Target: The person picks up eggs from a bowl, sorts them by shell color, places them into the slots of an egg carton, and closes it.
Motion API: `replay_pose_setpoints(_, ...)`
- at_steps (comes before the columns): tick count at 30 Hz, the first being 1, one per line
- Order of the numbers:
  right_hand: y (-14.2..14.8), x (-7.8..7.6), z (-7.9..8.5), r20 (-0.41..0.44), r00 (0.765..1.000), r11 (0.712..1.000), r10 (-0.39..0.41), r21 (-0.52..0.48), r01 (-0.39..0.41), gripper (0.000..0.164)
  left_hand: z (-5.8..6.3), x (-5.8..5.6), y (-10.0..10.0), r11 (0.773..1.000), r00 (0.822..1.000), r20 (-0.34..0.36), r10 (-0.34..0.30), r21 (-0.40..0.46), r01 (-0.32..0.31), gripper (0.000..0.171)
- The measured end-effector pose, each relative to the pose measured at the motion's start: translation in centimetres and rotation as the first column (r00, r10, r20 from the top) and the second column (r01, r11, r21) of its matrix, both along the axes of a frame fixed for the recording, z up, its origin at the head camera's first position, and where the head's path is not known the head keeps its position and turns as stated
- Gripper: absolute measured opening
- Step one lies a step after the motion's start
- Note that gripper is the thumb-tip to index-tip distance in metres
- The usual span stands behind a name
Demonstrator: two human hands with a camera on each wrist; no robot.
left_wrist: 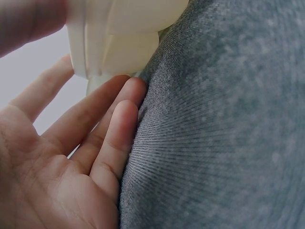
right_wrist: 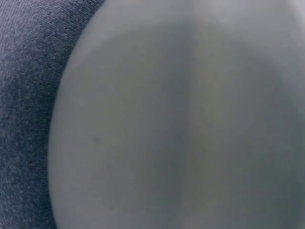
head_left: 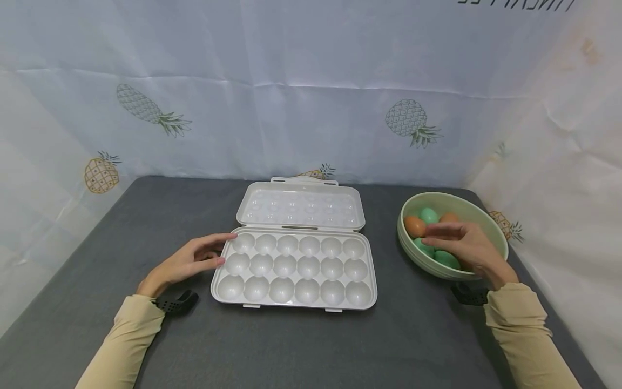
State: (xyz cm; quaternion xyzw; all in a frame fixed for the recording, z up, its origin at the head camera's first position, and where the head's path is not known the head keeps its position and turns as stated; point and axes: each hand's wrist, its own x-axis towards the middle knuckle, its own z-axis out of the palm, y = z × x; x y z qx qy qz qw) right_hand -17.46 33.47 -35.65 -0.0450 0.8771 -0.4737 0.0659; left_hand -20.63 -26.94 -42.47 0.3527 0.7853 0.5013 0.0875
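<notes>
A white plastic egg box (head_left: 295, 301) lies open on the dark table, its lid (head_left: 301, 202) folded back and its cups bare. At its left rim is my left hand (head_left: 189, 262), with thumb and index fingertips touching the edge. In the left wrist view, the other fingers (left_wrist: 125, 129) lie fairly straight on the cloth beside the box. My right hand (head_left: 468, 248) reaches into a pale green bowl (head_left: 495, 237), thumb and fingers apart over the eggs. An orange egg (head_left: 415, 226) and a green egg (head_left: 429, 215) show there among several. Only the bowl's blurred side (right_wrist: 119, 143) fills the right wrist view.
Dark grey cloth (head_left: 311, 346) covers the table. Behind it hangs a white curtain (head_left: 291, 119) with printed pineapples, and more curtain (head_left: 573, 178) runs close along the right side, near the bowl. The box and bowl stand apart with cloth between them.
</notes>
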Motion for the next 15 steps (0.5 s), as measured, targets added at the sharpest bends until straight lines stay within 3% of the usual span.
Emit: replay_pose_setpoints(15,-0.54,-0.41,0.11,0.021,0.997,0.993,0.075,0.088,-0.077,0.053,-0.18,-0.05,-0.04,1.000,1.000,-0.015,0.013,-0.011,-0.013,0.052)
